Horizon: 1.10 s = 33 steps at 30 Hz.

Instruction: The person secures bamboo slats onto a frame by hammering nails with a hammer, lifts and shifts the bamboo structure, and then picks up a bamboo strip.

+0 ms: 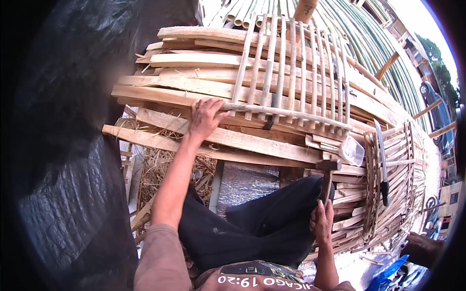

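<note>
A rack of bamboo rods joined to a crosswise rail lies over the wooden planks. My left hand is closed at the left end of that rail, with the thumb below it and the fingers above. Low on the right, my right hand grips the wooden handle of a hammer. The hammer head is up, near the ends of the planks and beside a clear plastic container.
Rough planks are stacked under the rack. On the right, a machete-like blade rests against bundled wood strips. Dark plastic sheeting hangs at left. Straw lies below the planks; long bamboo poles stretch behind.
</note>
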Available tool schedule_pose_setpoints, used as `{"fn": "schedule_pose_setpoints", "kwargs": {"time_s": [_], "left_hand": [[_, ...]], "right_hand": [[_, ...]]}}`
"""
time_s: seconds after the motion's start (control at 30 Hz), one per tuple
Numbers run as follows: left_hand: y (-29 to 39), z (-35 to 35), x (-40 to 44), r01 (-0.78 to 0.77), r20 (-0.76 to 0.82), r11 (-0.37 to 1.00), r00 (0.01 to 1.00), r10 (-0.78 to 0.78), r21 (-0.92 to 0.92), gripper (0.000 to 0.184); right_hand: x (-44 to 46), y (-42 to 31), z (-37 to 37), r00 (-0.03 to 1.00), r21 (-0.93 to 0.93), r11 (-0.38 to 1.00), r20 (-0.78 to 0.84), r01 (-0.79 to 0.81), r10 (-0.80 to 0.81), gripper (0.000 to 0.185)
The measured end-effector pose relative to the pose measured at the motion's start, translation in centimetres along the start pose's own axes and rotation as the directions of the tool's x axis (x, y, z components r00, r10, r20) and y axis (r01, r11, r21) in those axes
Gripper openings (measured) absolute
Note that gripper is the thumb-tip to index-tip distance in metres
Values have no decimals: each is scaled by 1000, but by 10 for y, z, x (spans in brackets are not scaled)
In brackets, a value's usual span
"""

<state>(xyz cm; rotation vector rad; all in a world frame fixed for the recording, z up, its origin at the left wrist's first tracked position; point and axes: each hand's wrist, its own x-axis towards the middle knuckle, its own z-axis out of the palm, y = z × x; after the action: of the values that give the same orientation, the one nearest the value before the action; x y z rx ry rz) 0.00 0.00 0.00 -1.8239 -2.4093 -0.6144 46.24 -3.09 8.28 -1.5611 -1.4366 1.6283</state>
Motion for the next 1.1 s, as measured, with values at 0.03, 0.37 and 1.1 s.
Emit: {"fn": "schedule_pose_setpoints", "kwargs": {"time_s": [0.03, 0.37, 1.1], "left_hand": [[-12, -8, 2, -66, -3, 997, 998, 66, -27, 49], [10, -41, 43, -345, 199, 937, 916, 349, -55, 43], [67, -115, 48, -50, 222, 946, 975, -23, 319, 31]], "right_hand": [[3, -3, 13, 999, 95, 995, -40, 11, -8, 25], [5, 9, -19, 998, 219, 976, 64, 2, -16, 21], [6, 11, -32, 992, 335, 942, 121, -9, -33, 22]]}}
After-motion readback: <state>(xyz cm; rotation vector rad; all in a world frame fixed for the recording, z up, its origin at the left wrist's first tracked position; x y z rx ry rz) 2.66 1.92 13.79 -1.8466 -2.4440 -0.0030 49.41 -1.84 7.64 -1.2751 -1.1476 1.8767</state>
